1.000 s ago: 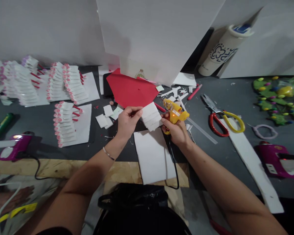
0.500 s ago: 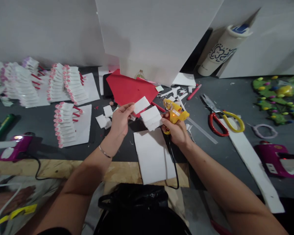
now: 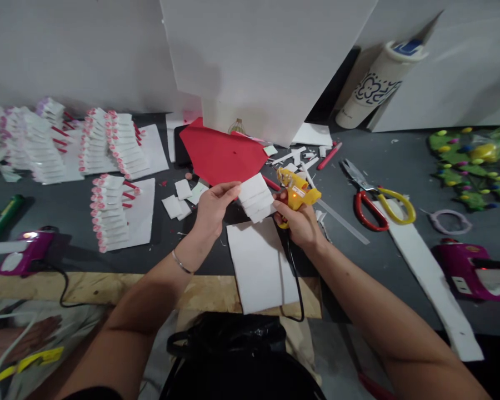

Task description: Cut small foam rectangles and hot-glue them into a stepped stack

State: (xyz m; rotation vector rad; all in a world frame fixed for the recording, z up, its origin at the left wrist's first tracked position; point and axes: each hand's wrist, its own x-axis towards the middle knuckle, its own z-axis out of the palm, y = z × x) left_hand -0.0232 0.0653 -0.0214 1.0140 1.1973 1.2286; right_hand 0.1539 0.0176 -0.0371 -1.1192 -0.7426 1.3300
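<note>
White pieces (image 3: 256,199), I see, pinched in the left fingers (image 3: 232,194); right fingers (image 3: 284,209) curl round a yellow glue gun (image 3: 303,196).

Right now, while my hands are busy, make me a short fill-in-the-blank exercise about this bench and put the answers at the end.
1. The glue gun in the right hand is mostly ____.
2. The scissors have one handle in yellow and the other in ____.
3. A bracelet is worn on the ____.
4. The left hand touches a stack of pieces colored ____.

Missing words: yellow; red; left wrist; white.
</note>
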